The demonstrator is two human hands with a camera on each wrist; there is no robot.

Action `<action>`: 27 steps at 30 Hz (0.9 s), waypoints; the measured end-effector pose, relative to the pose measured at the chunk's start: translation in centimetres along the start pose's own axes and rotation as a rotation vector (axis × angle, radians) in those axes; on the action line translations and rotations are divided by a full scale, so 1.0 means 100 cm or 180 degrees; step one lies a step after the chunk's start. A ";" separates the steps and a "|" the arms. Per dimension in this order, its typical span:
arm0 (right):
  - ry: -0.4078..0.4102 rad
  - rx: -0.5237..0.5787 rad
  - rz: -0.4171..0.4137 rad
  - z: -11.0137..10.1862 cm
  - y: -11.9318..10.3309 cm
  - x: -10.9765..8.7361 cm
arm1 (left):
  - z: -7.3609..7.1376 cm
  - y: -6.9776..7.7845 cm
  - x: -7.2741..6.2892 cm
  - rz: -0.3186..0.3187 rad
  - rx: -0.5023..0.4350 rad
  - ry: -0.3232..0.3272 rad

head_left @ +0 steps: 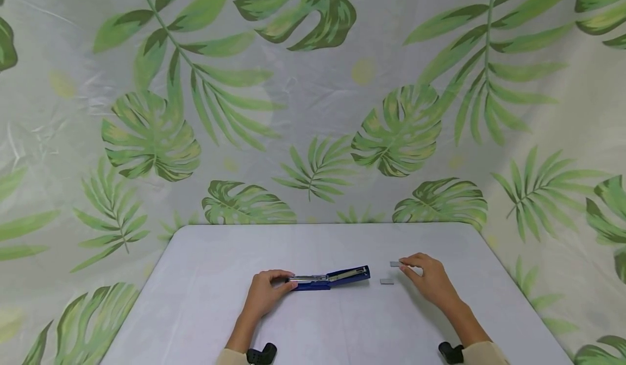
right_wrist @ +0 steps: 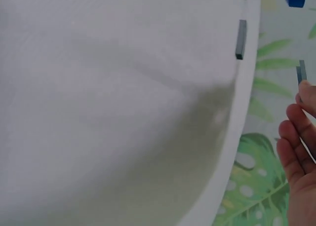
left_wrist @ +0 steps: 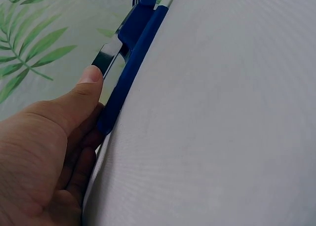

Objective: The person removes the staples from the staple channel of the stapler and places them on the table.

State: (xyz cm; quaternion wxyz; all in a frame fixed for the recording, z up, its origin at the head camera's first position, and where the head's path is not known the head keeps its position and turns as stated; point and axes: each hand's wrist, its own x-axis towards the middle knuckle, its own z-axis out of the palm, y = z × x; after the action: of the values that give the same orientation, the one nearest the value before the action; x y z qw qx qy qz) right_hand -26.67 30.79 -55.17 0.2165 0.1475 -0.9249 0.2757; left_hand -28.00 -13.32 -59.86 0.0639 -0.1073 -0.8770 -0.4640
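A blue stapler [head_left: 313, 286] lies on the white table, its top cover swung back to the right so that the metal staple channel shows. At its left end my left hand [head_left: 266, 293] grips it between thumb and fingers; the left wrist view shows the thumb against the end of the stapler [left_wrist: 129, 70]. My right hand [head_left: 432, 281] pinches a small grey staple strip [head_left: 394, 264] by one end, to the right of the cover. A second staple strip [head_left: 387, 281] lies flat on the table, nearer to me, and appears in the right wrist view apart from the fingers.
The white tabletop [head_left: 205, 262] has rounded far corners. Behind it hangs a leaf-patterned cloth [head_left: 313, 109], which also shows at both sides. A black device sits on each wrist, at the left [head_left: 262, 353] and at the right [head_left: 451, 352].
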 end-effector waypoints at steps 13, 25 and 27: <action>-0.0288 -0.0171 0.0152 0.003 0.020 -0.011 | 0.001 0.000 0.000 0.0045 -0.0021 0.0034; -0.0517 -0.0177 0.0297 0.003 0.025 -0.016 | 0.000 0.000 0.000 0.0018 -0.0010 0.0051; -0.0545 -0.0183 0.0328 0.003 0.027 -0.016 | 0.000 0.000 0.000 0.0000 -0.0016 0.0042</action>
State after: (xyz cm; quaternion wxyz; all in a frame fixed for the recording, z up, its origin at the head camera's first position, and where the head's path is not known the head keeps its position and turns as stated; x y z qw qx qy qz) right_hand -26.47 33.01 -57.36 0.1264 0.1164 -0.9539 0.2462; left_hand -28.00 -13.30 -59.83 0.0693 -0.1044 -0.8754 -0.4669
